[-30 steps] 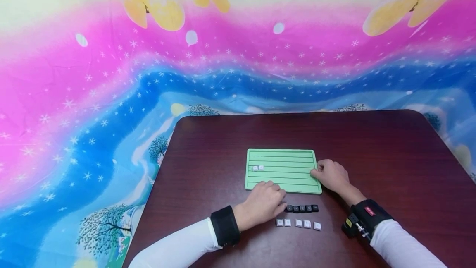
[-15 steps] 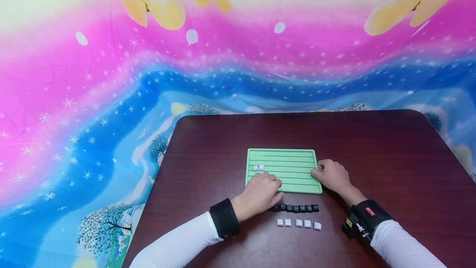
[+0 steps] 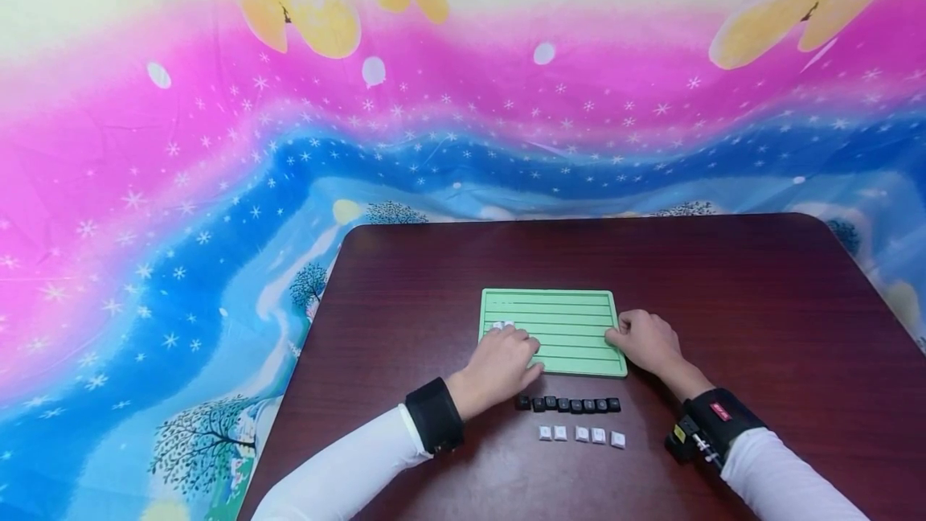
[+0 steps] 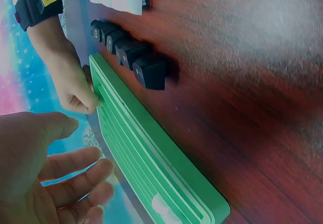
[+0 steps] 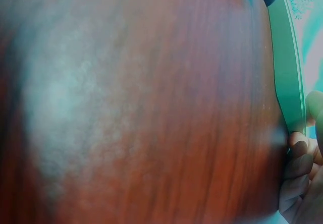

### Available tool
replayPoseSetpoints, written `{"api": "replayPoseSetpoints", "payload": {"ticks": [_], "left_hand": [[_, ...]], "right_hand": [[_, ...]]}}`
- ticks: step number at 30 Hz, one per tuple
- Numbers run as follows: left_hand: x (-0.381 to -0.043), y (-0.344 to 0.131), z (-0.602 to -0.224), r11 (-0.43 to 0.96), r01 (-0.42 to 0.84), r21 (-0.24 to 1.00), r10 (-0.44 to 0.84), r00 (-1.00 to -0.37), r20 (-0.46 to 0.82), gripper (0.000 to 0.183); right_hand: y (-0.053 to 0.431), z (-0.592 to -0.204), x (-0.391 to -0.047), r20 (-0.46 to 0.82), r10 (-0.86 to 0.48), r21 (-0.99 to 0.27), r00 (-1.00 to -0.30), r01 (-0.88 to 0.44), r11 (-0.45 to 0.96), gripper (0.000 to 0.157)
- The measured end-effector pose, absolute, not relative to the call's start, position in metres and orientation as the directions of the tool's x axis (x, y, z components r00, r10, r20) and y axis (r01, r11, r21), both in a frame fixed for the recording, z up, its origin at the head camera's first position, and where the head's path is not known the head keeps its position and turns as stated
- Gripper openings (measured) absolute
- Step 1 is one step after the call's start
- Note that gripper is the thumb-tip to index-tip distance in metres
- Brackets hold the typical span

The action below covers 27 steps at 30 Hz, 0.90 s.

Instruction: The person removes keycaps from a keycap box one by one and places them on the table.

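A light green grooved tray (image 3: 571, 331) lies on the table. My left hand (image 3: 499, 367) is over its lower left part with fingers loosely bent; in the left wrist view, nothing shows between the thumb and fingers. Two white keycaps (image 4: 160, 205) sit in the tray near its left end, partly hidden by the left fingertips in the head view. My right hand (image 3: 646, 338) pinches the tray's right edge between thumb and curled fingers, seen also in the right wrist view. In front of the tray runs a row of several black keycaps (image 3: 575, 406).
Closer to the person, several white keycaps (image 3: 582, 433) form a second, unevenly spaced row. The dark red-brown table (image 3: 767, 288) has its far edge against a colourful printed cloth (image 3: 463, 95). Black bands with small cameras (image 3: 680, 439) are on the wrists.
My left hand has moved up and left from the black row to over the tray, uncovering more black keycaps and partly covering the two white ones. My right hand has stayed at the tray's edge.
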<state>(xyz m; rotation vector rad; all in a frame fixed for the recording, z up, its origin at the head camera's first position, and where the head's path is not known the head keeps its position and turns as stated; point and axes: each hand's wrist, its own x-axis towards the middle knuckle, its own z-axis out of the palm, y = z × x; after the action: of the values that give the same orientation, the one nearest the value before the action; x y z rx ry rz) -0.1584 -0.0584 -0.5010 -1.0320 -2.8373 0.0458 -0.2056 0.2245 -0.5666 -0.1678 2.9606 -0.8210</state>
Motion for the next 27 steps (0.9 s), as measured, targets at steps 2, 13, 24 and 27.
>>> {"api": "replayPoseSetpoints", "payload": {"ticks": [2, 13, 24, 27], "left_hand": [[-0.16, -0.059, -0.501, 0.771, 0.632, -0.082, 0.637, -0.763, 0.107, 0.024], [-0.174, -0.066, -0.502, 0.802, 0.592, -0.08, 0.597, -0.795, 0.108, 0.02], [-0.185, -0.073, -0.508, 0.825, 0.563, -0.046, 0.565, -0.82, 0.096, 0.019], [-0.187, -0.074, -0.508, 0.83, 0.557, -0.039, 0.558, -0.824, 0.1, 0.017]], "right_hand": [[0.224, -0.566, -0.205, -0.031, -0.121, -0.515, -0.992, -0.088, 0.852, 0.041], [0.224, -0.565, -0.206, -0.03, -0.113, -0.511, -0.993, -0.082, 0.855, 0.04], [0.224, -0.565, -0.206, -0.028, -0.116, -0.508, -0.993, -0.086, 0.857, 0.04], [0.224, -0.565, -0.206, -0.027, -0.11, -0.506, -0.994, -0.081, 0.859, 0.039]]}}
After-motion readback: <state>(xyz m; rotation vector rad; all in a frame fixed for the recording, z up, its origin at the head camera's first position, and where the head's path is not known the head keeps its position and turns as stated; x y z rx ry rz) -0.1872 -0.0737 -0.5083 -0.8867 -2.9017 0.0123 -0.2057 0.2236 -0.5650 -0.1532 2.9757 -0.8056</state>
